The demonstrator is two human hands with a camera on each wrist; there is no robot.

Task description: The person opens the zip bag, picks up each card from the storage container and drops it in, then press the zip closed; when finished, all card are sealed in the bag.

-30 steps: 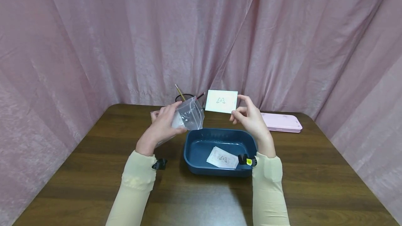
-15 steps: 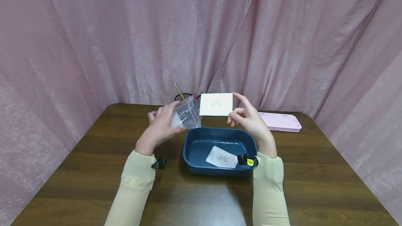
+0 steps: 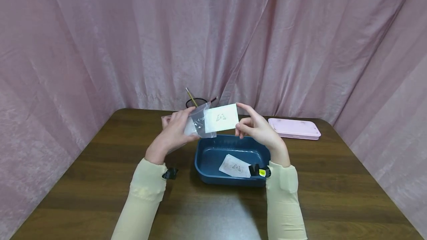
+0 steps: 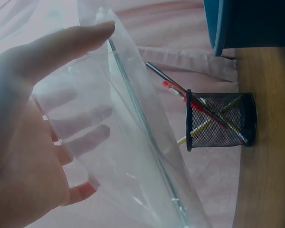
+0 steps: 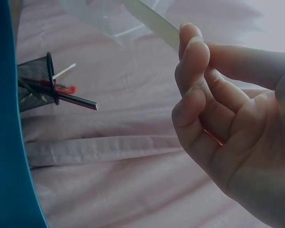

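My left hand (image 3: 173,130) holds a clear plastic zip bag (image 3: 199,123) above the table; in the left wrist view the fingers and thumb grip the bag (image 4: 128,142) from both sides. My right hand (image 3: 255,129) pinches a small white card (image 3: 221,118) with a faint drawing by its right edge. The card's left end sits at the bag's mouth. Seen edge-on in the right wrist view, the card (image 5: 149,21) is held at the fingertips (image 5: 192,40). A dark blue tray (image 3: 207,158) lies below both hands, with another white card (image 3: 235,166) inside it.
A black mesh pen cup (image 3: 195,103) with pens stands behind the hands, also seen in the left wrist view as the pen cup (image 4: 218,121). A flat pink case (image 3: 295,128) lies at the back right of the wooden table (image 3: 83,180). Pink curtains (image 3: 100,36) hang all around.
My right hand has brought the card leftward and down until its left end meets the mouth of the bag. The left hand kept the bag nearly still.
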